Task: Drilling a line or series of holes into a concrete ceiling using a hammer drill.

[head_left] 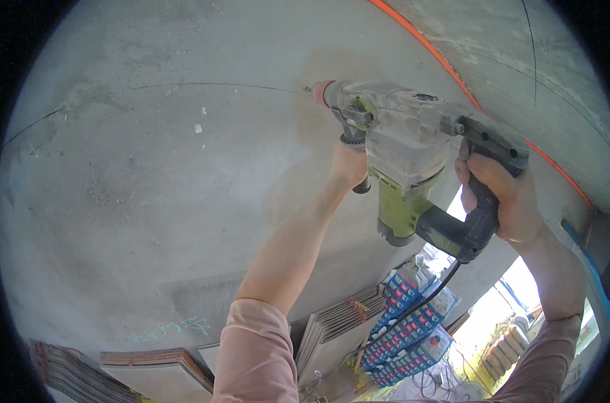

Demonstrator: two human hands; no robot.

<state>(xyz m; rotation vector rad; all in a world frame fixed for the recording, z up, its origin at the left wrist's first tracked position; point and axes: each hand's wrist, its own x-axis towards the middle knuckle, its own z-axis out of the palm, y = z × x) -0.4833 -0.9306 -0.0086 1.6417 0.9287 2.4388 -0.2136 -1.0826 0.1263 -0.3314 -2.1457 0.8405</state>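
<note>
A dusty grey and green rotary hammer (409, 148) is held up against the grey plaster wall (204, 168), its red-collared nose at a dark line drawn across the wall. The bit is hardly visible, and I cannot tell how deep it sits. My left hand (348, 164) is wrapped round the side handle (362, 186) behind the nose. Around the black rear handle (485, 201) my right hand (509, 191) is closed; the trigger is hidden. From the handle's base a black power cord (446, 282) hangs down toward the floor.
An orange conduit (426, 43) runs along the upper right. Below, large tiles (345, 329) lean on the wall beside blue printed bags (409, 332). More stacked panels (157, 373) stand at lower left. Bright openings (520, 289) and a blue strip (590, 258) lie at right.
</note>
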